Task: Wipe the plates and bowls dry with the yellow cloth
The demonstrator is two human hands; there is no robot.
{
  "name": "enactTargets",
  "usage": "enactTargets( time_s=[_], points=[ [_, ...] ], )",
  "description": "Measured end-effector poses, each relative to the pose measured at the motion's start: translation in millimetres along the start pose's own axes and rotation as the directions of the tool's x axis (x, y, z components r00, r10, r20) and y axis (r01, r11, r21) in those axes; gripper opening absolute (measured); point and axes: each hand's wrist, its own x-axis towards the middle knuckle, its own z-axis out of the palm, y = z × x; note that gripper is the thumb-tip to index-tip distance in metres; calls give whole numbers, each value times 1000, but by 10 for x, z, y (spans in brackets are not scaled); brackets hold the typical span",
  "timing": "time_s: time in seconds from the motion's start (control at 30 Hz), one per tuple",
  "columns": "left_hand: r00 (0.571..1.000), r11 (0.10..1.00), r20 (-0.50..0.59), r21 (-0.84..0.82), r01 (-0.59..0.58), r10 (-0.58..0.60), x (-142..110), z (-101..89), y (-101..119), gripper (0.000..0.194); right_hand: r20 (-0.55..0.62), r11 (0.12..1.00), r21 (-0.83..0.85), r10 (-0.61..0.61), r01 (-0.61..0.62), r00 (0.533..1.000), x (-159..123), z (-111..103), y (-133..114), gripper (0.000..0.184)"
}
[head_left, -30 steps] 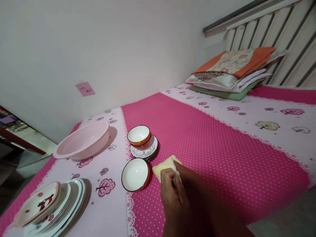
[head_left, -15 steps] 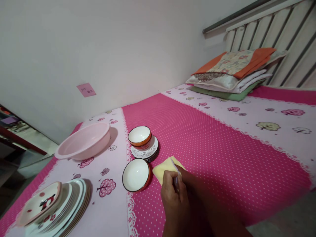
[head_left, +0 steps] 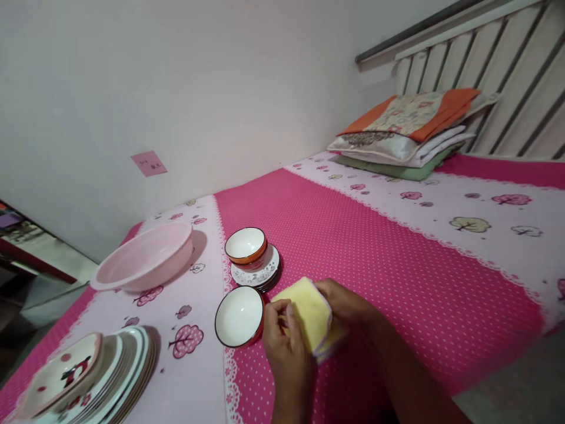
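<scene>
A yellow cloth [head_left: 308, 312] with a pale purple edge is stretched between my two hands. My left hand [head_left: 286, 338] grips its near left side, fingers curled in. At the far right edge my right hand [head_left: 346, 303] is closed on the same cloth, its fingertips partly hidden behind it. Just left of the cloth, close to my left hand, sits a white bowl [head_left: 239, 316] with a dark rim and orange outside. Beyond it, stacked orange bowls [head_left: 246, 244] with white insides rest on a pile of small patterned plates [head_left: 260, 274].
A pink basin [head_left: 145, 256] stands at the left, near the wall. Several stacked plates [head_left: 128, 365] with a panda-patterned dish [head_left: 66, 372] on top lie at the lower left. Folded pillows [head_left: 401, 132] are piled at the back right by the slatted headboard [head_left: 477, 76].
My hands have moved apart, and the cloth between them is now spread wider and raised. The view has shifted slightly. The bowls and plates stay where they were.
</scene>
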Motion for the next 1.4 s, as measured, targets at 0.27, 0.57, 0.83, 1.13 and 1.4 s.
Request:
enactTargets(
  time_s=[0.27,0.57,0.83,1.13,1.4],
  points=[
    [974,935,138,284,-213,180,20,67,-300,16,-444,984,-176,-96,19,891,219,-212,212,35],
    [995,992,-20,70,102,-101,-170,213,-493,63,-304,999,-41,-29,18,952,223,-112,279,42],
    [767,414,476,-652,636,-430,-21,128,-101,85,-119,891,420,-134,173,984,-39,-132,-109,62],
    [850,508,336,-690,516,-407,118,-121,-38,90,-204,891,252,-334,379,920,-166,-123,-453,38],
    [857,611,326,-603,513,-398,158,-179,58,74,-63,836,-260,-515,484,855,-332,-46,-746,35]
  ],
)
